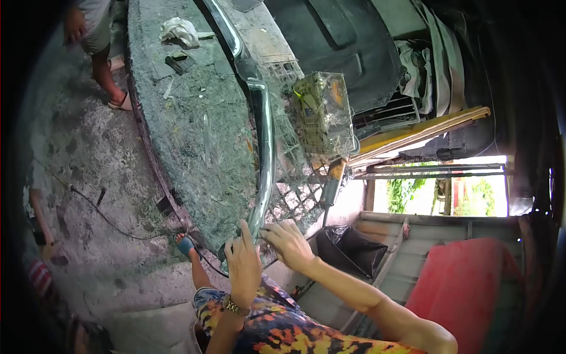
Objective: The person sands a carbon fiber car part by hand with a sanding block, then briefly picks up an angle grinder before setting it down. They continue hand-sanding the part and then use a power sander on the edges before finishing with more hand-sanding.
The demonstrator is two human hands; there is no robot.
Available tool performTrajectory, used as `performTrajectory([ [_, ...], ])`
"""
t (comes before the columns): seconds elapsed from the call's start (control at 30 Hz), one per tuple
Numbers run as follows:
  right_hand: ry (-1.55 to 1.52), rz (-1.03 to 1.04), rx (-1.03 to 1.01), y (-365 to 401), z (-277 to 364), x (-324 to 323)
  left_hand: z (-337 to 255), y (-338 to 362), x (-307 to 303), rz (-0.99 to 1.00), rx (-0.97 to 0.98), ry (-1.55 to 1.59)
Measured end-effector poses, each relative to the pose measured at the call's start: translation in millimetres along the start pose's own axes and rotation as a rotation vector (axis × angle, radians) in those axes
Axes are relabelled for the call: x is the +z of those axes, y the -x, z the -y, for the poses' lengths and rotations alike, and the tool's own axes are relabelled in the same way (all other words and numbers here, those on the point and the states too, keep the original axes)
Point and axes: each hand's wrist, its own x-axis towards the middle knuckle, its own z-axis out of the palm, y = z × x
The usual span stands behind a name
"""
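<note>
A long, curved chrome bumper (pixel 266 147) runs lengthwise over a dusty, grey-coated work surface (pixel 206 138), its near end between my hands. My left hand (pixel 243 265), with a metal watch (pixel 235 305) on the wrist, is closed around the left side of that end, index finger pointing up along it. From the other side my right hand (pixel 287 243) presses bent fingers, close together, against the bumper's right edge. My palms hide the very tip of the bumper, and any small item under the fingertips cannot be made out.
A worn, dirty box (pixel 323 115) stands right of the bumper on metal mesh (pixel 292 203). Beyond it are a dark panel (pixel 348 47) and a yellow bar (pixel 421 128). A black bag (pixel 352 251) and red panel (pixel 463 289) lie right. Another person's leg (pixel 103 74) shows upper left.
</note>
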Motion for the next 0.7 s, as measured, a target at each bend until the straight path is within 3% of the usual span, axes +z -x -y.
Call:
performTrajectory([
  [0.1, 0.030, -0.049, 0.099, -30.2, -20.3, -2.8, -2.6, 2.1, -2.4, -0.057, 0.046, -0.079],
  [0.23, -0.018, -0.071, -0.031, -0.4, -9.3, 7.4, -1.4, -4.8, -0.5, -0.086, 0.033, -0.027],
  [0.33, -0.009, -0.094, 0.084, -25.0, -27.2, 3.1, -1.7, 5.0, 1.1, -0.080, 0.051, -0.110],
  [0.43, -0.037, -0.102, -0.013, 4.1, -1.3, 7.9, 0.0, 0.3, 1.2, -0.076, 0.038, -0.020],
  [0.5, -0.082, -0.068, -0.007, -9.2, -47.2, 24.6, -0.9, -3.1, 1.0, -0.065, 0.029, -0.071],
  [0.57, -0.046, -0.158, 0.076, -28.7, -37.6, 9.9, -4.4, 3.1, -0.4, -0.045, 0.033, -0.125],
  [0.7, -0.062, -0.114, 0.005, -9.0, -19.7, 7.4, -0.4, -4.3, 0.6, -0.051, 0.031, 0.002],
])
